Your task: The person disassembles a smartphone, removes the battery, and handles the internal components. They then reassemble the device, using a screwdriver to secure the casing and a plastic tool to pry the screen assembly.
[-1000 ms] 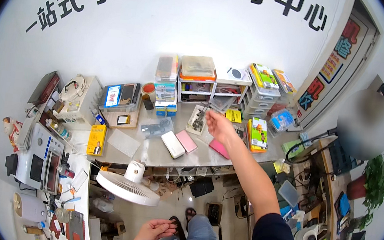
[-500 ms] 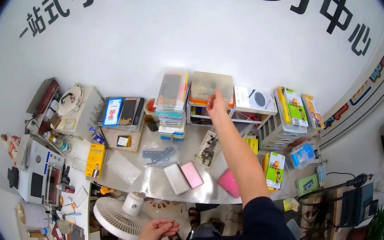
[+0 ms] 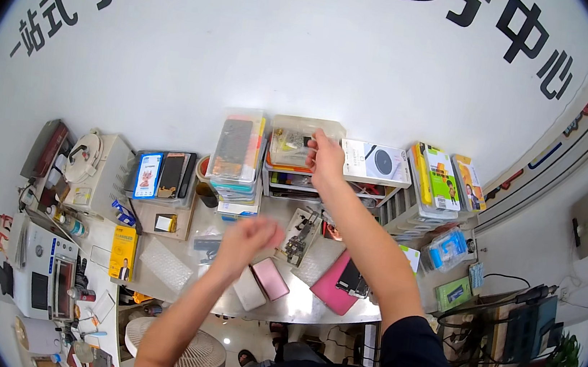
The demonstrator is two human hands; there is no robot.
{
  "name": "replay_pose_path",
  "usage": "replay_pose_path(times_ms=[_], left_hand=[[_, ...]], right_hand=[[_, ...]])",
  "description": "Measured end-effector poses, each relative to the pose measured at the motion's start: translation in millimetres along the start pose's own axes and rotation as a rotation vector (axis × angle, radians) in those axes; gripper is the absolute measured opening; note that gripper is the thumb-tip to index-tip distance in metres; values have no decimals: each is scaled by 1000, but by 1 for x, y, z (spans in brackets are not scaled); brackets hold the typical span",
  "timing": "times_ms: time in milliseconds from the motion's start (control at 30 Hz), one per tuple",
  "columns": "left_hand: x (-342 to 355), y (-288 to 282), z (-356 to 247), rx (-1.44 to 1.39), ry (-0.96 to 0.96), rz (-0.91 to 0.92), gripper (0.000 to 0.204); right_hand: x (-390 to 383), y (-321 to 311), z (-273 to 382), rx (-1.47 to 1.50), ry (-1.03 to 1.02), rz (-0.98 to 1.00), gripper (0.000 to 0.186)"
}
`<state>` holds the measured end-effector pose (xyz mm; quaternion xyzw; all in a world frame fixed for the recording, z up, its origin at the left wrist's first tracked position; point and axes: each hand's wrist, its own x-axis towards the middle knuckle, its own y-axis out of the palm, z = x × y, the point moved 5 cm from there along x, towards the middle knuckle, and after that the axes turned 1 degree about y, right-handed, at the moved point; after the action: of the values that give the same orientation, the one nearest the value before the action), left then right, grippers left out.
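Note:
My right hand (image 3: 328,157) is up at the translucent plastic box (image 3: 290,137) on top of the small shelf, its fingers curled at the lid; small contents show inside. My left hand (image 3: 251,238) hangs over the bench, fingers bent but smeared by motion; what they hold, if anything, I cannot make out. Below are a white flat case (image 3: 246,287), a pink one (image 3: 272,279), a tray of small parts (image 3: 297,234) and a magenta flat item (image 3: 328,287) with a dark phone-like piece (image 3: 350,278) on it.
Stacked clear boxes (image 3: 234,146) stand left of the shelf, a white box (image 3: 376,164) and drawer units with packs (image 3: 440,175) right. An appliance (image 3: 95,168) and yellow box (image 3: 123,252) sit left. A white fan (image 3: 174,347) is below the bench edge, cables (image 3: 482,310) at right.
My left hand has risen from low by my legs to over the bench. My right hand went up from the parts tray to the box on the shelf. The view has tilted toward the wall.

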<state>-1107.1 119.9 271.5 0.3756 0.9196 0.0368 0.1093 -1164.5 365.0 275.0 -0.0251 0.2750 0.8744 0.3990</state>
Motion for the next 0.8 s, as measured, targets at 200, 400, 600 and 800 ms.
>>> replay_pose_path(times_ms=[200,400,600,800], left_hand=[[155,5,-56,-257,83,-125,41],[178,2,-61,-325,-57,-169,51],[146,-19,-46,-311,15,-208,48],[26,-20,-10,-247,-206,-19,48]], right_hand=[[21,26,44,-103,118,195,24],[25,21,53,-166,152,252,27],[24,15,45,-187,202,197,31],[-5,-27,-27,-213,345,219,27]])
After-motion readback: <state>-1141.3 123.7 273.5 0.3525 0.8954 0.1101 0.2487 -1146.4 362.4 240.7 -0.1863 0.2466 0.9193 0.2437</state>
